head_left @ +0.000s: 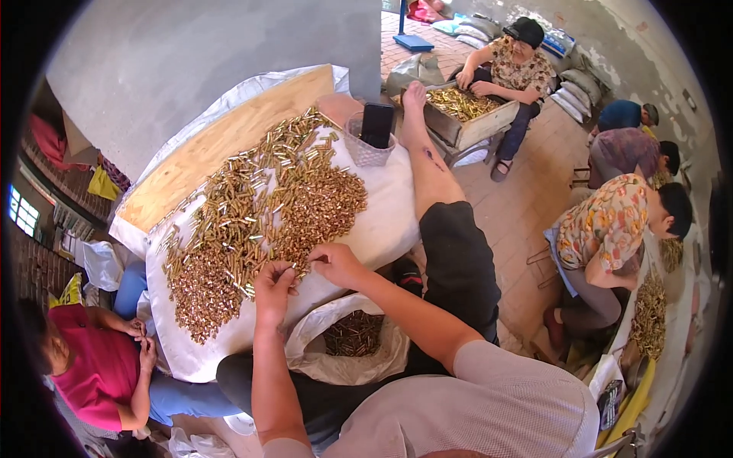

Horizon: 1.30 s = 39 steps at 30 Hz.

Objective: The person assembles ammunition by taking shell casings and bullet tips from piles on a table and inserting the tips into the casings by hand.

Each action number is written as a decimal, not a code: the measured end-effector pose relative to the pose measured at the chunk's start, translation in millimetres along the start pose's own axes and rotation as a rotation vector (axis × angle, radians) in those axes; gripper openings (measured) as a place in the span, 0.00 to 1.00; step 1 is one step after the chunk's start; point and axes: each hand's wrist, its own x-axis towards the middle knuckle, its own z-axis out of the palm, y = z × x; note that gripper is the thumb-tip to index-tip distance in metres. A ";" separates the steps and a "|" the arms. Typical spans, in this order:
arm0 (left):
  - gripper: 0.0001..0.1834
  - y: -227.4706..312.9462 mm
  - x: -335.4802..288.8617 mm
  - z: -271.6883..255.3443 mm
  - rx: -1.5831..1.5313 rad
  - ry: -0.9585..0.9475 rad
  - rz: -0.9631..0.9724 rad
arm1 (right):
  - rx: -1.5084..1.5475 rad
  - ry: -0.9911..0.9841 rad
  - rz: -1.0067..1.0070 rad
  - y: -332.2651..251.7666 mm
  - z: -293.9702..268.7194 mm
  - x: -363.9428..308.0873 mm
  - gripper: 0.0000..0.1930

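brassy cylindrical metal pieces (256, 210) are lying heaped toward eleven o'clock, bordering the curled left hand (275, 285) and right hand (339, 264), grips unclear.

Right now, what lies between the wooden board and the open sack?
The head view shows brass-coloured metal cylinders heaped on white covering, then, nearer the open sack, the left hand and right hand.
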 end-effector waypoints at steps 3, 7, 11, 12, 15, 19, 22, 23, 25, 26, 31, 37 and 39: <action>0.04 1.1 1.1 8.0 -0.077 -0.002 -0.038 | 0.411 -0.115 0.389 -14.5 -15.3 3.8 0.09; 0.05 3.3 3.7 16.8 -0.139 -0.037 -0.059 | 0.624 -0.104 0.362 -22.5 -28.2 3.1 0.06; 0.06 6.0 1.6 20.6 -0.130 -0.029 -0.046 | 0.689 -0.147 0.374 -23.8 -31.4 1.0 0.06; 0.06 8.3 1.6 19.4 -0.114 -0.020 -0.063 | 0.689 -0.164 0.373 -24.9 -28.9 2.6 0.06; 0.08 8.0 -1.4 16.7 -0.106 0.009 -0.098 | 0.653 -0.196 0.349 -28.2 -33.2 4.9 0.06; 0.07 9.7 9.1 24.1 -0.178 -0.054 -0.055 | 0.634 -0.165 0.349 -24.3 -44.3 5.3 0.07; 0.07 8.6 9.1 17.3 -0.212 -0.065 -0.066 | 0.636 -0.154 0.408 -26.8 -37.9 5.2 0.07; 0.06 7.5 8.7 14.0 -0.236 -0.097 -0.062 | 0.642 -0.179 0.413 -28.3 -34.9 5.1 0.07; 0.06 8.1 6.6 12.4 -0.237 -0.089 -0.071 | 0.663 -0.152 0.414 -28.5 -33.0 3.5 0.06; 0.06 9.1 5.9 12.0 -0.235 -0.101 -0.075 | 0.663 -0.165 0.417 -28.8 -32.0 3.3 0.06; 0.06 10.4 2.8 11.6 -0.219 -0.112 -0.054 | 0.613 -0.104 0.430 -32.1 -30.1 1.3 0.05; 0.06 10.4 3.1 13.9 -0.188 -0.124 -0.035 | 0.569 -0.099 0.389 -28.6 -29.8 1.7 0.06; 0.06 9.2 4.9 14.5 -0.184 -0.144 -0.028 | 0.562 -0.100 0.390 -27.3 -30.6 2.0 0.06</action>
